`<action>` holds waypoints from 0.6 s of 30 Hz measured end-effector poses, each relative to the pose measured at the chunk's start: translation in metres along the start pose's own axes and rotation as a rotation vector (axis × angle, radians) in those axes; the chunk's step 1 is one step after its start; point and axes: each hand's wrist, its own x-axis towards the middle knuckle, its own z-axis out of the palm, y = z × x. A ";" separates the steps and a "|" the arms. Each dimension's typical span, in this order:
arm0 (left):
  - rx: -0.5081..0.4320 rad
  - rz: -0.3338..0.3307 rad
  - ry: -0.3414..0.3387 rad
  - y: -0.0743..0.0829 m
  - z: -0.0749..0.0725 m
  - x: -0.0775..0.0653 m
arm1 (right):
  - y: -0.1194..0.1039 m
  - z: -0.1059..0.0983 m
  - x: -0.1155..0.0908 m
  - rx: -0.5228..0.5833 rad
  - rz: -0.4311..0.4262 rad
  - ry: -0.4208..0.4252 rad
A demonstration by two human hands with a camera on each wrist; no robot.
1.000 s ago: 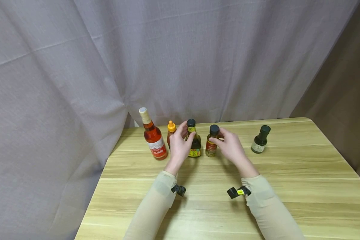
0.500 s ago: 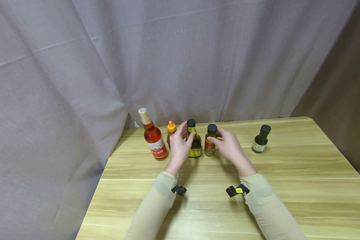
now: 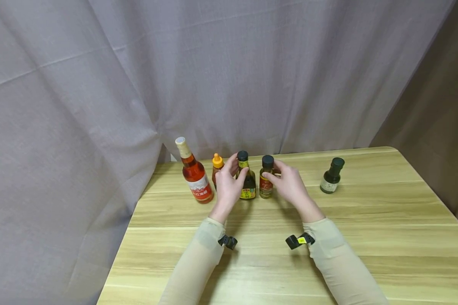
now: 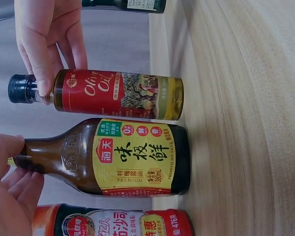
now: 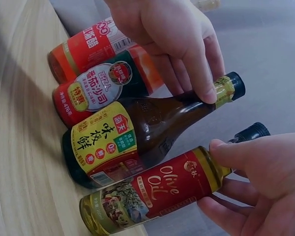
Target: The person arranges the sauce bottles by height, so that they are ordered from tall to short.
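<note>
My left hand (image 3: 227,185) grips the neck of a brown soy sauce bottle (image 3: 248,191), which stands upright on the table. Just right of it is an olive oil bottle (image 3: 266,190) with a red label and black cap. My right hand (image 3: 291,184) pinches this bottle near its shoulder, thumb in front and fingers behind. A narrow gap separates the two bottles in the left wrist view, where the yellow soy sauce label (image 4: 132,157) faces the camera. Partly hidden behind my left hand is a tomato ketchup bottle (image 3: 218,163) with an orange cap.
A tall red vinegar bottle (image 3: 198,182) stands at the left end of the row. Farther right is a small dark green bottle (image 3: 330,180) with a pale label. Behind the wooden table (image 3: 267,271) hangs a grey curtain (image 3: 229,76).
My right hand has shifted the olive oil bottle slightly left, closer to the soy sauce bottle. The left hand keeps its hold in the same place.
</note>
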 end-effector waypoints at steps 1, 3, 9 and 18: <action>0.000 0.001 0.002 0.000 0.000 0.000 | 0.000 0.001 0.000 0.000 0.004 -0.002; -0.002 0.008 0.004 -0.001 0.000 0.000 | 0.000 0.002 0.001 -0.004 0.008 -0.005; -0.008 0.017 0.002 0.000 0.001 -0.001 | -0.001 0.003 -0.001 -0.014 0.018 -0.002; 0.003 -0.005 -0.005 -0.001 0.000 -0.001 | -0.003 0.006 -0.001 -0.010 0.015 0.005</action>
